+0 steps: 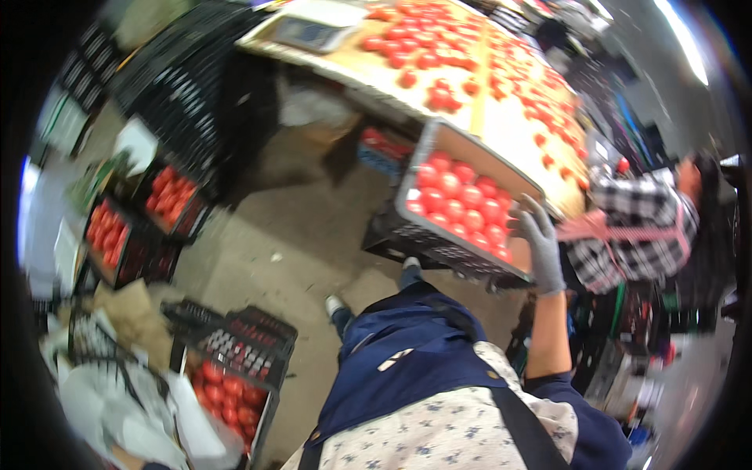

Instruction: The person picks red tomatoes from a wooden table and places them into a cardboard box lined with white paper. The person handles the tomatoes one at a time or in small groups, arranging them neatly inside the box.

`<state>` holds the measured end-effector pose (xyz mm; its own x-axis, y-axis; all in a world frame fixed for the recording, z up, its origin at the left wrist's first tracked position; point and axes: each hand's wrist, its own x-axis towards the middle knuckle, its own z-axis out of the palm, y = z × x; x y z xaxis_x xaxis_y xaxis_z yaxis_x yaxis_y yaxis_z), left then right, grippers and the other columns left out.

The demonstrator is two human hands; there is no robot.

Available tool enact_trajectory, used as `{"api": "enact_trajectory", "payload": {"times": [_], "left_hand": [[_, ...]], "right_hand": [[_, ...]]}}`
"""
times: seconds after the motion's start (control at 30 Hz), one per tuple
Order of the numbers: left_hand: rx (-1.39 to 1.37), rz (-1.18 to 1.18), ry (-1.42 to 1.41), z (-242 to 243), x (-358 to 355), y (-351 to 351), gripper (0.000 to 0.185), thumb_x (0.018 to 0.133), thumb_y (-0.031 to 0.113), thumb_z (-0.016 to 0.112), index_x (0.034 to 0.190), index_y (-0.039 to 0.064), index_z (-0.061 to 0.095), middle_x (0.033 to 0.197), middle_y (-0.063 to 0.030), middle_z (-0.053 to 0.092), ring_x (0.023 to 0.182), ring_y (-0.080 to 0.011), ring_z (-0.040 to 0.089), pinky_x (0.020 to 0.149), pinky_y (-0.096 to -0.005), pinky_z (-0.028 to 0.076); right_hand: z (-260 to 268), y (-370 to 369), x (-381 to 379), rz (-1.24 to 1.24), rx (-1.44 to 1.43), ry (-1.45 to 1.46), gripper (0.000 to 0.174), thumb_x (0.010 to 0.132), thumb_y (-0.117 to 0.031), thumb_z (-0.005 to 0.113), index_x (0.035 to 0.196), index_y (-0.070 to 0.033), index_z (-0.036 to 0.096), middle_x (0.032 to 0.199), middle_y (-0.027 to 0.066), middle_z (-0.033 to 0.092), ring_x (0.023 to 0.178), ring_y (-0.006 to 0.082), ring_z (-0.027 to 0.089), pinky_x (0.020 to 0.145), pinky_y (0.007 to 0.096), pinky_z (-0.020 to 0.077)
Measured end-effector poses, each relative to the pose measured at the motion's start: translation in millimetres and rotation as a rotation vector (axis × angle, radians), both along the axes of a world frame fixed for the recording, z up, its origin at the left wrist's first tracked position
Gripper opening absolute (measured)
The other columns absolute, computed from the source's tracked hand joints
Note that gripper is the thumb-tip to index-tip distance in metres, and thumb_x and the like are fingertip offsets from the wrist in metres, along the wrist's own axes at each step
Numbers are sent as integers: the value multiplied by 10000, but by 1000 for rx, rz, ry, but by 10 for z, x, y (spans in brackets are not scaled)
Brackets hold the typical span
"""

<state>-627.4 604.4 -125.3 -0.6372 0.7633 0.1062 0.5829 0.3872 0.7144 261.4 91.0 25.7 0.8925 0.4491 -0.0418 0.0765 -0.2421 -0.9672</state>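
My right hand (539,249), in a grey knit glove, is at the right end of a black plastic crate (464,249). Its fingers are spread, with nothing visible between them; whether it touches the rim is unclear. Rows of red tomatoes (461,200) fill much of this cardboard-lined crate, which stands beside the table. At the lower left, part of my left forearm (126,458) shows among pale plastic bags (111,399). My left hand blurs into the plastic there, so its grip is unclear. Close by is another crate of tomatoes (229,393).
Loose tomatoes cover parts of a brightly lit table (364,70), with a scale (308,32) at one corner. Stacked black crates (176,88) stand at upper left, above two tomato-filled crates (108,235). A person in a checked shirt (631,235) is at the right.
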Motion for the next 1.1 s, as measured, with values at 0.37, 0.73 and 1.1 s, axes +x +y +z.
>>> {"api": "enact_trajectory", "payload": {"times": [0.37,0.73,1.1], "left_hand": [[550,-1045,-126,1385,4974,261,354,909,114,481,1230,-25,534,1165,-130,603,1004,-210,595,898,-304,459],[-25,-2432,-10,-534,9786,-3639,446,842,83,562,1277,17,493,1251,-192,531,1174,-318,511,997,-381,411],[-176,-2294,837,-1215,10784,-4531,746,671,312,758,1258,42,384,1104,-190,465,987,-363,484,828,-467,451]], "right_hand": [[-898,-1790,511,-416,85,243,321,929,-108,541,1234,-12,522,989,100,631,782,131,614,648,227,502],[-2498,-998,1535,82,-785,-457,616,790,-141,581,1372,-114,381,1379,202,389,1260,394,388,1028,489,338],[-2582,-1172,2002,277,-705,-378,728,720,-182,682,1380,-177,375,1376,190,367,1242,409,371,1022,509,330]]}}
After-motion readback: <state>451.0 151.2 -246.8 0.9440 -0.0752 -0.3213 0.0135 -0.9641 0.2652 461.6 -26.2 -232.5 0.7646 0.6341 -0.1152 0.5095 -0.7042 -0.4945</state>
